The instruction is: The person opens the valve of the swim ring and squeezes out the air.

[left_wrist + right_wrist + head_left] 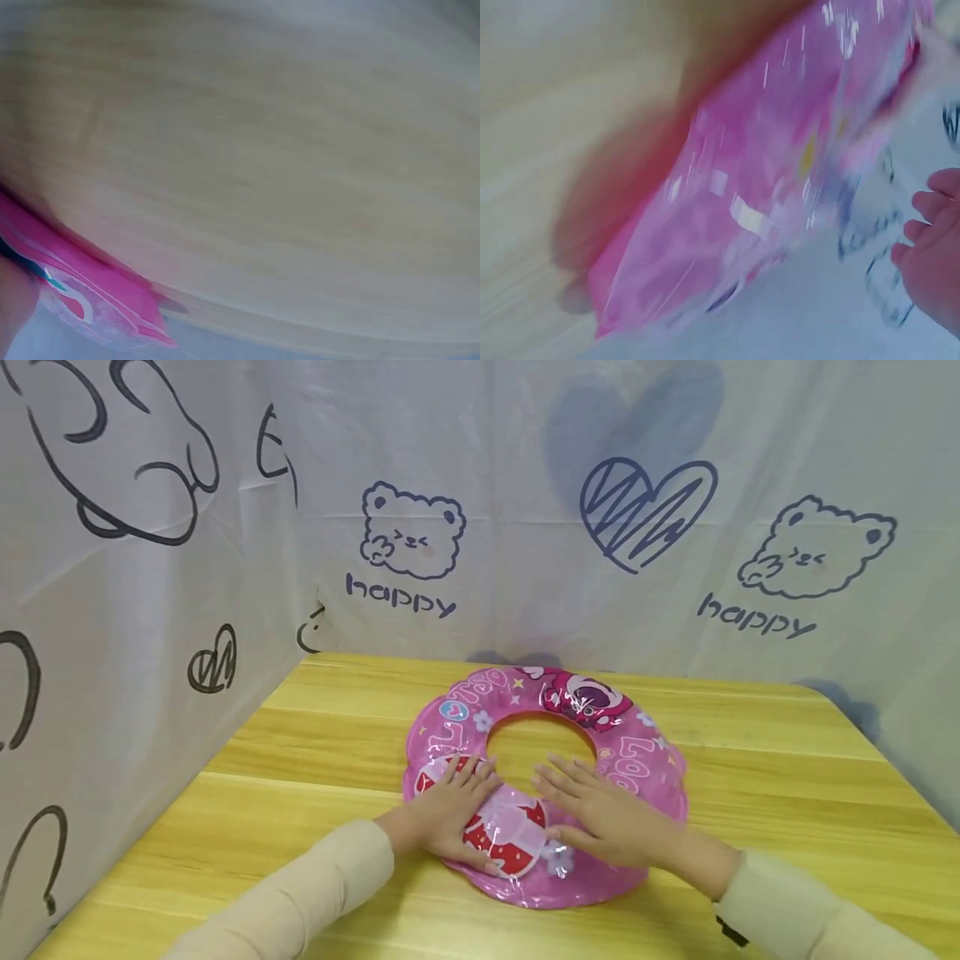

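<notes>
The inflatable ring (521, 810) was pink, printed with pale letters, whitish flowers and dotted red patches. Yellow, streaky wood grain covered the tabletop (787, 760); dark line drawings patterned the whitish backdrop (517, 568). The sleeves (330, 877) were cream.

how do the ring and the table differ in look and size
Colour: the ring is mostly pink; the table is yellow.
Shape: the ring is puffy with a hole in the middle; the table has a flat top.
Surface: the ring carries letters, flowers and a cartoon face; the table shows wood-like streaks.
Size: the table is far larger than the ring.
Shared: both are patterned.
</notes>
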{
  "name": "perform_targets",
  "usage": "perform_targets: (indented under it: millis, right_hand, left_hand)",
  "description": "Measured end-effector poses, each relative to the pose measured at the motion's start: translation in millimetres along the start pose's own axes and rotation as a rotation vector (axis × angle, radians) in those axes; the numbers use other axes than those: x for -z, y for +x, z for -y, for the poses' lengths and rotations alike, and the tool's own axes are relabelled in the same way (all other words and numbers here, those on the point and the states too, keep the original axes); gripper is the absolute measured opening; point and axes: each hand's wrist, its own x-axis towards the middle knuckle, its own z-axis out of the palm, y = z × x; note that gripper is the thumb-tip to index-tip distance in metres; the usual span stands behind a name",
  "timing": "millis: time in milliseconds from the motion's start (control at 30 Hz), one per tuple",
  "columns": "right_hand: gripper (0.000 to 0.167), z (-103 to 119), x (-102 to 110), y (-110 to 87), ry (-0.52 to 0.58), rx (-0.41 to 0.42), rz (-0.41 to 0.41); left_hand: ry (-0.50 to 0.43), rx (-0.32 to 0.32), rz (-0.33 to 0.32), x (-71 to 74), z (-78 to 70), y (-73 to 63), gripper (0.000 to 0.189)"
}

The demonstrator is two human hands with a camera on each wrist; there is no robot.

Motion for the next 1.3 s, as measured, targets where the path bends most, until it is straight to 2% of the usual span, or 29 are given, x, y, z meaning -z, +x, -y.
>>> perform_targets:
  millis: [100, 233, 400, 500, 700, 800, 867, 1033, 1167, 1300]
  right_hand:
    - [0.056, -15.1, 13.1, 3.3, 0.055, -0.056, -0.086]
    - [0.052, -41.2, 18.7, 1.9, 0.043, -0.134, -0.150]
    - [0.051, -68.1, 8.6, -6.5, 0.041, -0.204, -0.119]
    - [0.052, -79.2, 0.0, -11.8, 0.046, -0.217, -0.091]
    - [0.054, -91.1, -15.2, -22.1, 0.007, -0.209, -0.037]
    - [0.055, -91.0, -19.5, -25.4, 0.021, -0.223, -0.017]
    - [0.055, -89.9, -21.5, -26.4, 0.032, -0.233, -0.013]
    - [0.054, -85.0, -22.9, -28.0, 0.037, -0.235, -0.003]
    - [0.053, -81.9, -23.5, -28.9, -0.006, -0.200, -0.005]
    - [0.054, -79.9, -24.6, -31.0, -0.067, -0.121, -0.015]
  left_hand:
    - [0.016, -0.054, -0.003, 2.6, 5.9, -4.6, 0.108]
    - [0.060, -0.123, -0.010, 6.2, 12.4, -10.5, 0.104]
    - [0.080, -0.178, -0.001, 6.4, 18.2, -16.7, 0.103]
    - [0.083, -0.196, -0.014, 5.1, 19.8, -18.3, 0.104]
    - [0.071, -0.166, -0.028, 3.3, 24.0, -18.5, 0.103]
    - [0.065, -0.146, -0.036, 5.3, 26.5, -17.5, 0.103]
    - [0.048, -0.116, -0.034, 8.1, 28.1, -16.7, 0.095]
    - [-0.013, -0.006, -0.006, 15.0, 31.8, -14.6, 0.058]
    - [-0.019, 0.039, 0.005, 16.1, 34.8, -12.0, 0.052]
    - [-0.015, 0.048, -0.017, 14.6, 38.7, -9.6, 0.050]
